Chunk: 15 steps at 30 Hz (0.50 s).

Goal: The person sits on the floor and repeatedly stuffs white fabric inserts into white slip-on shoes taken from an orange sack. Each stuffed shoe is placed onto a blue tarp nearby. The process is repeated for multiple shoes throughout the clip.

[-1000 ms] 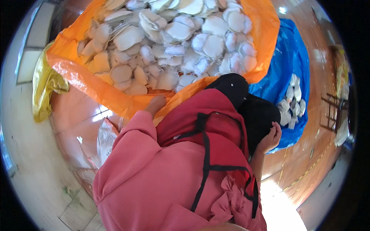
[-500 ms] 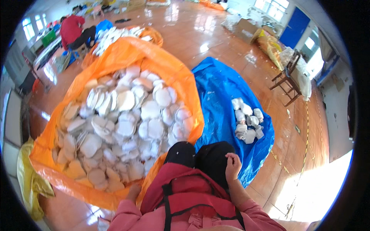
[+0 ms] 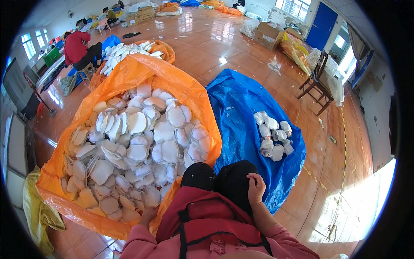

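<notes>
Curling loosely, the right hand (image 3: 256, 188) rests by black trousers (image 3: 233, 182), while the left hand (image 3: 149, 213), grip hidden, meets a wide orange plastic sack (image 3: 172, 77).

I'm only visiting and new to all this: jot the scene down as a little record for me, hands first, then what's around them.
Left hand: at the near edge of the orange bag; its grip is unclear
Right hand: by the right knee, fingers bent, nothing visible in it
Orange bag contents: heap of flat white pads
Right of it: blue plastic with small white bundles
Far left: yellow plastic
Far right: wooden chair
Background: seated person in red
</notes>
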Each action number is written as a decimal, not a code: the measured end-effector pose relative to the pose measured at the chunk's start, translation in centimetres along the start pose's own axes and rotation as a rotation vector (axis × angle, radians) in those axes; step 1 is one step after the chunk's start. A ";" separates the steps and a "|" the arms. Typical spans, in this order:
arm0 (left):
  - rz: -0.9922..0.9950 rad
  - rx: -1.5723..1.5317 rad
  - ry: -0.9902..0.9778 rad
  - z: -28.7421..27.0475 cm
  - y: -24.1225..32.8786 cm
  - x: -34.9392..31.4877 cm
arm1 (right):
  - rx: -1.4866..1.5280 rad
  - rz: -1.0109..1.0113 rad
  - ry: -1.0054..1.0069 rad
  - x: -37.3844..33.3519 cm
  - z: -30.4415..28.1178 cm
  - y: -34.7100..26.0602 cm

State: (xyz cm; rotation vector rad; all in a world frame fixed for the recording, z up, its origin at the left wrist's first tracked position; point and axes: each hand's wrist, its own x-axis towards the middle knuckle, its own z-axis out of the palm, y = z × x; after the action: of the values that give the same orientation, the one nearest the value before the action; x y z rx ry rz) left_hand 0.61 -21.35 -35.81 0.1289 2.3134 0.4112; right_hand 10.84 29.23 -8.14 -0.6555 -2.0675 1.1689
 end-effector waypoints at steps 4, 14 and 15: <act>0.104 0.061 0.071 0.5 -3.7 2.6 | -0.002 0.006 0.004 0.6 0.3 -0.5; -0.083 0.277 0.236 -5.8 -8.3 -1.0 | -0.048 0.041 -0.054 0.3 0.5 0.8; -0.230 0.162 0.234 -8.8 -4.6 -1.7 | -0.076 0.071 -0.019 0.2 -0.2 1.1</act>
State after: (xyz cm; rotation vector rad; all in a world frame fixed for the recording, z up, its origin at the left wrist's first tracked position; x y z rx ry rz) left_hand -4.34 -28.26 -30.38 -0.1120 2.5547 0.1269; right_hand 11.01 29.96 -8.93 -0.7627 -2.1293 1.1446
